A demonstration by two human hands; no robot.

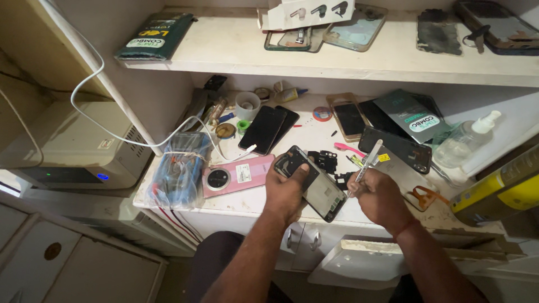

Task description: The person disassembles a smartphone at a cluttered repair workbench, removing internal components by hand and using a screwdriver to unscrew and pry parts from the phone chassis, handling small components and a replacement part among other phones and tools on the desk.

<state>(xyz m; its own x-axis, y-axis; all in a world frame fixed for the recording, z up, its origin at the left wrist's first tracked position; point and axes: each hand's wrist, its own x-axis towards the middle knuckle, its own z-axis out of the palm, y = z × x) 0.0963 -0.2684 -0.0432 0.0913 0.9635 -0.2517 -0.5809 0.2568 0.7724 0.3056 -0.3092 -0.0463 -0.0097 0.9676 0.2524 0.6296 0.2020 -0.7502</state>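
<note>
- Left hand (285,189) clasps an opened phone (314,185) (back cover off) above the workbench (236,203).
- Right hand (377,195) pinches metal tweezers (362,166) beside it.
- Pink phone (238,175) lies nearby.

Phone repair workshop, dismantled phones (264,128), cluttered workbench (314,134)

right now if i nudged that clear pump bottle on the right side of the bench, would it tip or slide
The pump bottle stands upright and tall for its base, so it would probably tip. It looks like clear, light plastic, so a push high up should topple it easily. Its round body might then roll toward the open phone.
</note>
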